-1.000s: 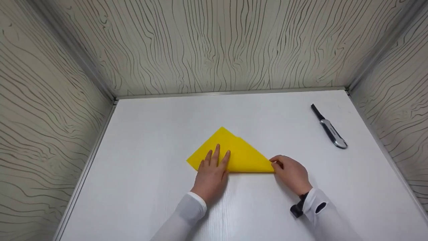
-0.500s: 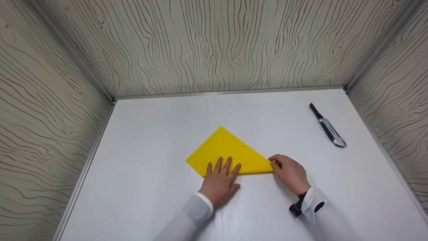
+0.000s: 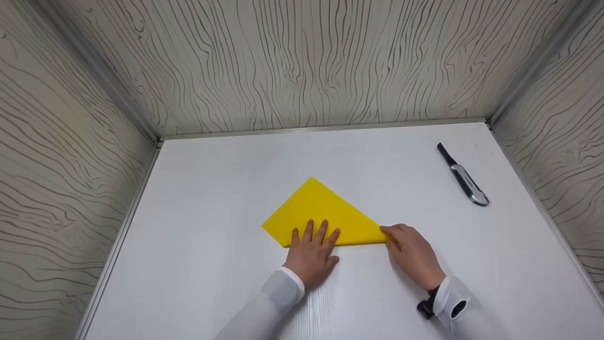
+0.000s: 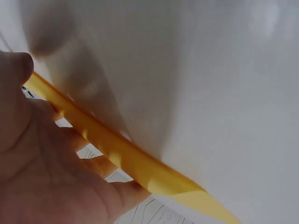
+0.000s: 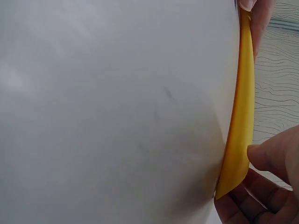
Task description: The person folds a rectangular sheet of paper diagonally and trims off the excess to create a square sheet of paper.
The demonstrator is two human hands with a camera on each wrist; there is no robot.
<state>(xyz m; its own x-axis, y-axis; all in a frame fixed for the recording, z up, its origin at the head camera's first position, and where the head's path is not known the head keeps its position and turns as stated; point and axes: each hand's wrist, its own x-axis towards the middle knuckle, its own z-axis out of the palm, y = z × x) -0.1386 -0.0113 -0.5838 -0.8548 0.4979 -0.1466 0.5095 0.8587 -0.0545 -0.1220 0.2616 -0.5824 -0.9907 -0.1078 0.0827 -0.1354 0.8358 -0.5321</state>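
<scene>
A sheet of yellow paper (image 3: 314, 203), folded with its crease along the near side, lies in the middle of the white table. My left hand (image 3: 311, 259) rests on its near part with fingers spread and straight, the thumb off the paper on the tabletop side. In the left wrist view the paper (image 4: 117, 144) shows edge-on, with a rounded fold beside the fingers. At the right corner my right hand (image 3: 415, 252) pinches the paper with curled fingers. The right wrist view shows its thumb (image 5: 266, 154) against the paper (image 5: 240, 112) and its other fingers around the corner, partly hidden.
A utility knife (image 3: 465, 179) with a black and silver handle lies at the back right of the white table (image 3: 212, 189). Panels with a wood-grain pattern (image 3: 302, 61) enclose the table at the back and both sides.
The left hand has slid right and toward the near edge of the paper, its fingers spreading. A raised layer at the upper right edge has lined up. The right hand has shifted slightly at the corner.
</scene>
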